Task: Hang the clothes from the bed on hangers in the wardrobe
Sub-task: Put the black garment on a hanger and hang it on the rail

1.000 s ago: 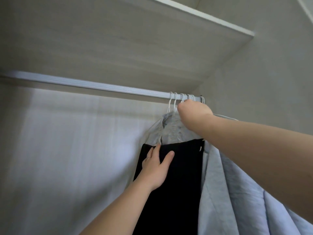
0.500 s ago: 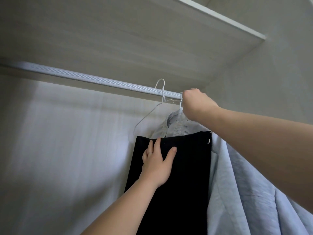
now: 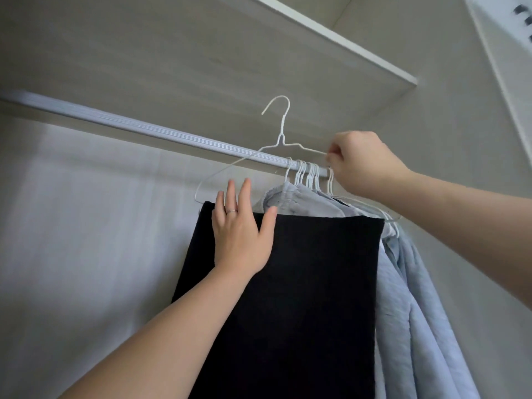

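A black garment (image 3: 302, 283) hangs folded over the bar of a white wire hanger (image 3: 280, 136). The hanger's hook is free in the air above the wardrobe rail (image 3: 144, 131). My right hand (image 3: 359, 165) pinches the hanger's right shoulder wire, close to the rail. My left hand (image 3: 241, 226) lies flat with straight fingers on the upper left of the black garment. Behind it hang light blue shirts (image 3: 417, 298) on several white hangers (image 3: 309, 174) bunched at the rail's right end.
A shelf (image 3: 316, 33) runs just above the rail. The wardrobe's side wall (image 3: 460, 168) stands close on the right, its back panel (image 3: 86, 226) on the left. The left stretch of the rail carries no hangers.
The hanger with the black garment has risen, so its hook now stands well above the rail. My right hand moved up and right along the wire; my left hand followed the garment up.
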